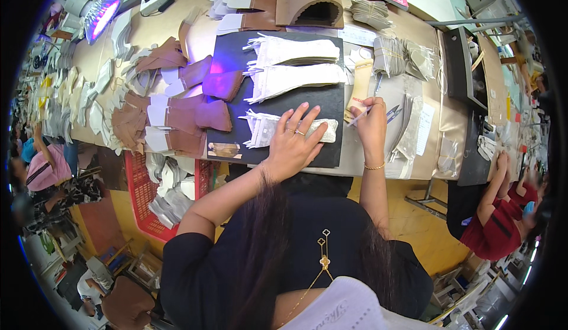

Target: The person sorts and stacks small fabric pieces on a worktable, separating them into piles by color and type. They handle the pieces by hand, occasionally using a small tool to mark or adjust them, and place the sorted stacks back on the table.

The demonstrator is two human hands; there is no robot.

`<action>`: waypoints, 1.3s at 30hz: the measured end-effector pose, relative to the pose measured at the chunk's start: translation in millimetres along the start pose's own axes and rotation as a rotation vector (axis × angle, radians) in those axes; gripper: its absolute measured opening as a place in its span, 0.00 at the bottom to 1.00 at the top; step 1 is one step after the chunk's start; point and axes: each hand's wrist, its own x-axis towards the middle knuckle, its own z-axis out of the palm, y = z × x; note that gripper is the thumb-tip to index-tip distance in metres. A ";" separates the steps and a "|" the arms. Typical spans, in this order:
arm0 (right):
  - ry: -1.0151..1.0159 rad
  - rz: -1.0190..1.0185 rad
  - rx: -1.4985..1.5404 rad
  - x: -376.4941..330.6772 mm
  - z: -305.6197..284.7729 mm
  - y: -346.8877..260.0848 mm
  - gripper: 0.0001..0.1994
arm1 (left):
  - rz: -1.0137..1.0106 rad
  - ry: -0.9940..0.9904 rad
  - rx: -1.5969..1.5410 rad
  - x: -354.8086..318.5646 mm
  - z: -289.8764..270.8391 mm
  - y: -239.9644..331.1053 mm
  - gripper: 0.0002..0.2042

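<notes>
My left hand (297, 139) lies with fingers spread on a stack of white, strap-shaped pieces (260, 130) at the near edge of a black board (236, 106). My right hand (373, 120) is closed around a slim pen-like tool (354, 118), its pale tip pointing down and left near the board's right edge. Just beyond that hand lies a cream-yellow flared piece (361, 81) with red marking. Two more white stacks, a middle one (296, 80) and a far one (299, 50), lie on the board. Small snips (393, 114) rest right of my right hand.
Brown and white flared pieces (189, 114) lie in piles to the left, by a glowing purple lamp (103, 17). A brown cardboard tube (316, 13) stands at the back. Bundled grey pieces (389, 56) lie right. A red basket (141, 197) sits below the table edge. Other people work both sides.
</notes>
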 end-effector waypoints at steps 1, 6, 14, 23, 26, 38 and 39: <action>-0.003 0.021 0.044 1.6 -5.0 -3.0 0.15 | -0.001 -0.001 -0.008 0.0 0.7 0.1 0.23; 0.042 0.022 0.333 -0.4 -47.7 -38.0 0.11 | 0.017 0.005 -0.114 1.0 -10.2 -1.2 0.22; -0.656 -0.233 0.766 -11.6 -22.8 -118.6 0.12 | -0.541 0.274 -1.440 18.3 -61.9 -34.6 0.21; -0.628 -0.638 0.719 52.1 48.2 -226.0 0.18 | -0.755 0.668 -1.467 5.9 -99.0 -126.0 0.21; -0.655 -0.700 0.683 62.1 95.2 -270.0 0.17 | -0.739 0.739 -1.515 6.2 -103.3 -146.7 0.23; -0.500 -0.960 0.342 72.3 160.4 -307.8 0.15 | -0.752 0.771 -1.540 0.6 -101.2 -168.9 0.31; -0.495 -0.967 0.334 73.0 162.3 -307.2 0.14 | -0.738 0.770 -1.546 0.7 -100.8 -169.1 0.31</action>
